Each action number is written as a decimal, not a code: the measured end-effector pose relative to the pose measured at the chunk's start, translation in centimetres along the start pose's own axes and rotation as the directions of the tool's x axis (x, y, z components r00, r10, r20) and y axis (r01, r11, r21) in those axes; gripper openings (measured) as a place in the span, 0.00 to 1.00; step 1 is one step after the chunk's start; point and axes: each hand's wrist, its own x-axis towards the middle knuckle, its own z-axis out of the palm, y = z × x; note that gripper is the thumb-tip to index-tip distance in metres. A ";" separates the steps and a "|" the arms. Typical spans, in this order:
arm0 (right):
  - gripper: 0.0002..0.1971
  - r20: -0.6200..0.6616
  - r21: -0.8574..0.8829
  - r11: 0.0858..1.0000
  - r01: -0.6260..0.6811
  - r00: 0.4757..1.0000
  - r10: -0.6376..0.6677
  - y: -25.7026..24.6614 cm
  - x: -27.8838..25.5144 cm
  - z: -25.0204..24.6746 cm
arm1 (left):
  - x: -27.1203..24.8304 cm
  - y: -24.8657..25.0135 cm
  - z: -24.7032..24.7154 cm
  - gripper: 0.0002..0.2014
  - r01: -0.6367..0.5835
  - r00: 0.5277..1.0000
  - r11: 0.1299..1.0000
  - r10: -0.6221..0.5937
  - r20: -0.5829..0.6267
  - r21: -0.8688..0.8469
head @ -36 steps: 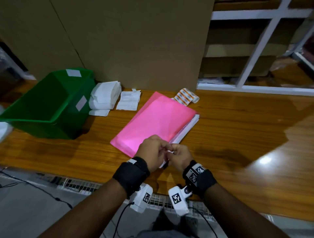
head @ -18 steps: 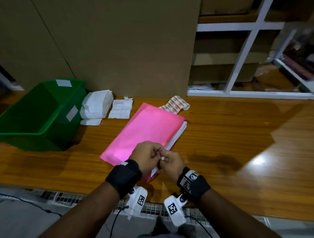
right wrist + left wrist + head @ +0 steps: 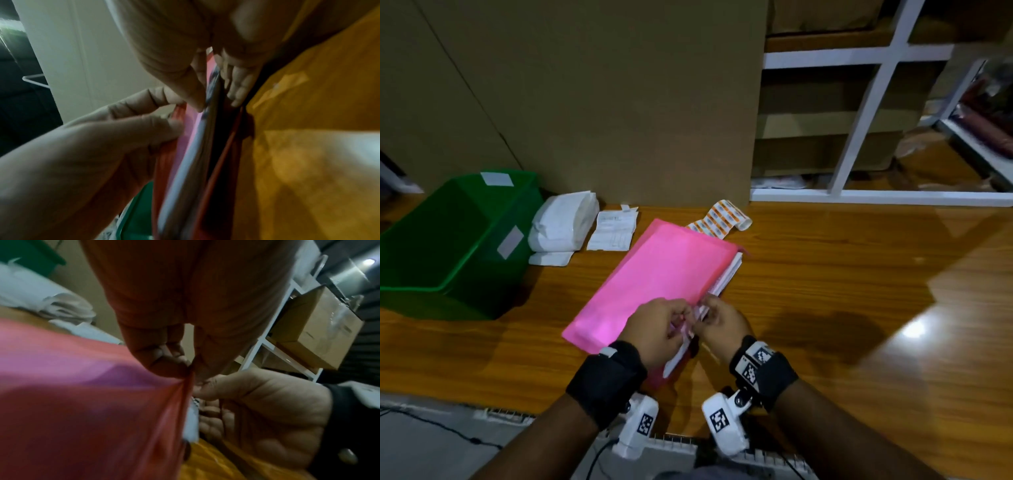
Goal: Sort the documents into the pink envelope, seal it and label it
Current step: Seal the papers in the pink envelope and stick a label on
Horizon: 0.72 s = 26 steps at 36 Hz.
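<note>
Two hands meet at the near right corner of the pink envelope (image 3: 654,284), which lies flat and slantwise on the wooden bench (image 3: 825,274). We see the left hand (image 3: 654,329) with its fingers (image 3: 164,356) curled, pinching the envelope's pink upper layer at the open edge. The right hand (image 3: 722,323) sits just beside it, thumb on top and fingers (image 3: 236,81) underneath, gripping the white documents (image 3: 726,277) whose edges poke out along the envelope's right side. The right wrist view shows that stack wedged between the envelope's two pink layers, though motion blur leaves us unsure how deep the sheets sit.

Beyond the envelope's far end, touching it, a strip of orange-and-white labels (image 3: 722,219) curls on the bench. To the envelope's left, near its far corner, lies a printed white slip (image 3: 613,229), then a bundle of white packets (image 3: 565,226), and further left a green bin (image 3: 448,246). Behind the envelope rises a big cardboard sheet (image 3: 585,102), with a white shelf frame (image 3: 859,120) holding boxes off to the right of it.
</note>
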 end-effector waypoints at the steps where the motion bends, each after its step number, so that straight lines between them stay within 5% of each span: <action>1: 0.18 -0.020 0.018 0.999 -0.034 0.999 0.035 0.5 1.5 -0.4 | 0.4 0.3 -0.2 0.14 0.009 1.000 0.998 -0.011 0.026 0.057; 8: 0.13 -0.093 0.055 0.993 -0.104 0.990 0.108 1.0 8.6 -4.1 | 5.5 1.6 1.1 0.23 0.055 0.996 0.927 -0.078 0.047 0.371; 14: 0.06 -0.082 -0.046 0.995 -0.092 0.993 0.088 -1.2 6.7 -5.4 | 12.1 3.7 0.6 0.22 0.127 0.991 0.857 -0.134 -0.021 0.499; 18: 0.10 -0.078 -0.125 0.990 -0.071 0.995 0.062 -1.3 6.5 -6.0 | 15.8 4.9 0.1 0.20 0.102 0.991 0.801 -0.134 0.010 0.590; 26: 0.10 -0.060 -0.170 0.984 -0.046 0.998 0.036 -1.1 7.0 -6.8 | 17.1 6.0 0.6 0.15 0.168 0.974 0.856 -0.222 0.054 0.489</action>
